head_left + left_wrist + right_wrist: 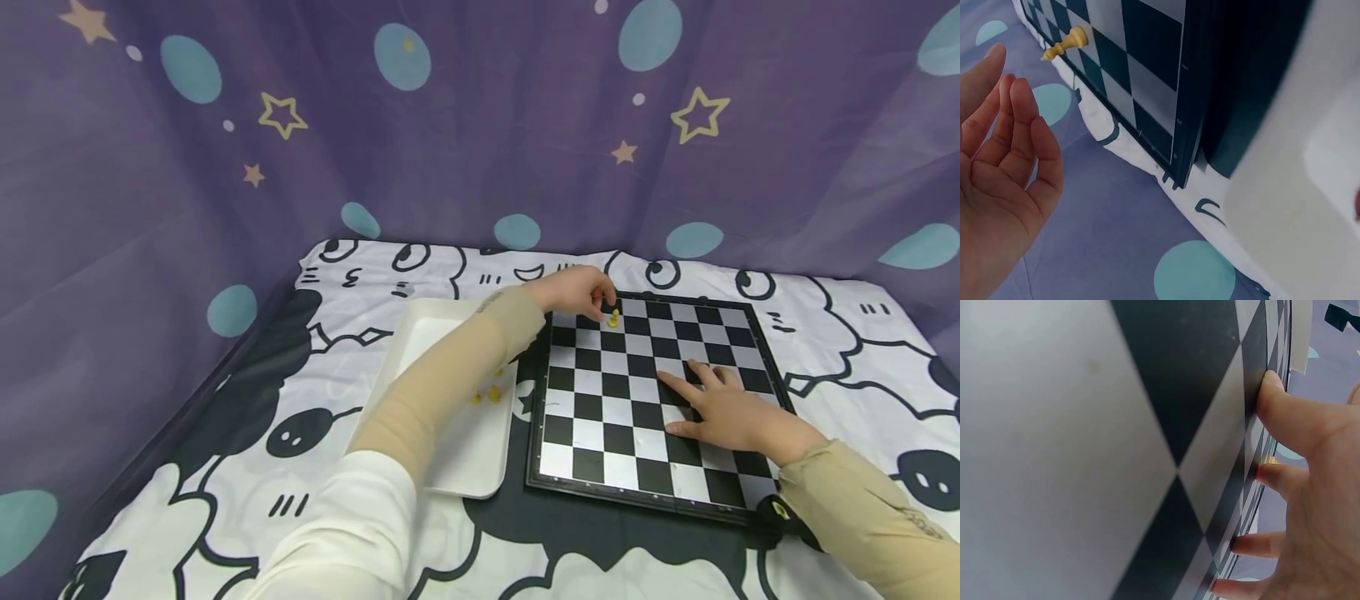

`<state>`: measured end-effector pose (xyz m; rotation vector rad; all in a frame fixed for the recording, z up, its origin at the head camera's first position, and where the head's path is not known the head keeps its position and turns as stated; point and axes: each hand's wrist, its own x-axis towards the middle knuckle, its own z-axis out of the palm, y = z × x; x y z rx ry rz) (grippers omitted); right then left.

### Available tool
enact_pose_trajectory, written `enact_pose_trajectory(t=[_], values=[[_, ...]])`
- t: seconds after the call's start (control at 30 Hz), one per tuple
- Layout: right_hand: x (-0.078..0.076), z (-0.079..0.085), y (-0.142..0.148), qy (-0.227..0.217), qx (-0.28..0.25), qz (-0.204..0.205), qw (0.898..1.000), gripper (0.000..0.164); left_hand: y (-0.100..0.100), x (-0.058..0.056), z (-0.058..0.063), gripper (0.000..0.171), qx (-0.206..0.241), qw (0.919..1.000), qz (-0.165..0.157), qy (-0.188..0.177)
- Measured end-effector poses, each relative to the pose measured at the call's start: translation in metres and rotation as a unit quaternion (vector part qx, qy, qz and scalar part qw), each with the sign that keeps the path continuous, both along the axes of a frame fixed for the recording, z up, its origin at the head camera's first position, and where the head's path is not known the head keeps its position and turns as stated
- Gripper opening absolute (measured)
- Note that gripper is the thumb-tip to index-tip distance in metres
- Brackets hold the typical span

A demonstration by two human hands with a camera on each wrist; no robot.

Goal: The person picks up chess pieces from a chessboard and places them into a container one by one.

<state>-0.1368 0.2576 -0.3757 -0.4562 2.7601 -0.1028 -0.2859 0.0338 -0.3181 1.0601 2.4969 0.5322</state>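
Note:
On a far square near the left corner of the black-and-white chessboard [602, 387] stands a yellow chess piece [613, 318] with a round base and a narrow tip, also seen in the left wrist view [1075, 39]. My left hand [577, 292] hovers just to its left, fingers loosely bent and nothing between them; a gap separates the fingertips from the piece. Across the right half of the board my right hand [727, 417] lies with fingers spread, and in the right wrist view its fingertips [1269, 384] rest on the squares.
Left of the board lies a white tray [480, 475], partly hidden under my left forearm, with several yellow pieces [493, 393] inside. A small round dark object [772, 510] sits by the board's near right corner. Behind the cartoon-print cloth [300, 475] hangs a purple curtain [480, 150].

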Motion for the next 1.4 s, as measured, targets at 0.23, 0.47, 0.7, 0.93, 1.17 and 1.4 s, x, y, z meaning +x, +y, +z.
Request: enact_pose_trajectory(t=[0.23, 0.47, 0.7, 0.93, 1.17, 1.4], values=[[0.0, 0.001, -0.002, 0.011, -0.007, 0.003, 1.0, 0.084, 0.009, -0.004, -0.006, 0.029, -0.014, 0.9997, 0.011, 0.015], [0.0, 0.0, -0.005, 0.003, -0.006, 0.004, 1.0, 0.086, 0.013, -0.01, -0.014, 0.028, -0.038, 0.9987, 0.026, 0.023], [-0.001, 0.001, -0.006, 0.002, -0.005, 0.002, 1.0, 0.085, 0.017, -0.016, -0.019, 0.028, -0.033, 0.9991, 0.024, 0.011], [0.0, 0.0, -0.005, -0.003, -0.002, -0.002, 1.0, 0.086, 0.02, -0.017, -0.021, 0.023, -0.018, 0.9996, 0.017, -0.011], [0.002, -0.001, -0.003, -0.003, -0.003, -0.003, 1.0, 0.084, 0.025, -0.014, -0.024, 0.017, -0.021, 0.9996, 0.017, -0.007], [0.002, 0.0, -0.001, 0.005, -0.004, -0.003, 1.0, 0.084, 0.031, -0.026, -0.031, 0.007, -0.025, 0.9996, 0.001, -0.01]])
